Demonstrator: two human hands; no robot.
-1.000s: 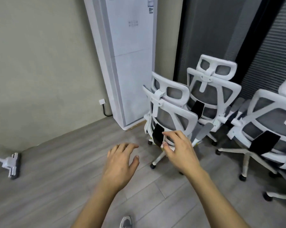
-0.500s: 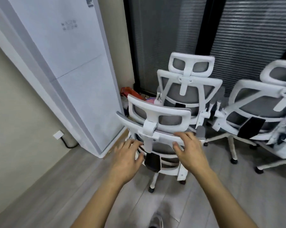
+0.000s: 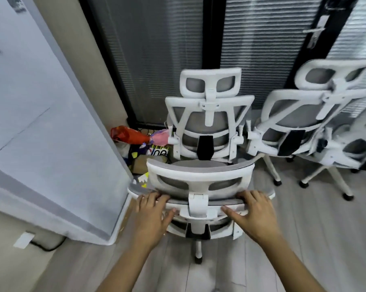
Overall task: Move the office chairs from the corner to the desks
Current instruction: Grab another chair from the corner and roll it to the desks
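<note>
The nearest white-framed office chair (image 3: 199, 178) with grey mesh stands right in front of me, its back toward me. My left hand (image 3: 152, 213) grips the left side of the backrest's top edge, fingers curled over it. On the right side of that same edge my right hand (image 3: 253, 211) holds on. A second chair (image 3: 209, 123) of the same kind stands just behind it against the blinds. A third chair (image 3: 304, 123) stands to the right, and another is partly cut off at the right edge.
A tall white floor air conditioner (image 3: 47, 123) stands close on the left, its base almost touching the chair. Colourful bags and packages (image 3: 140, 144) lie in the corner behind it. Dark-framed glass with blinds (image 3: 178, 49) closes the back. Grey wood floor extends toward me.
I have come closer to the nearest chair. Both hands, open and reaching a second ago, have closed on its backrest top.
</note>
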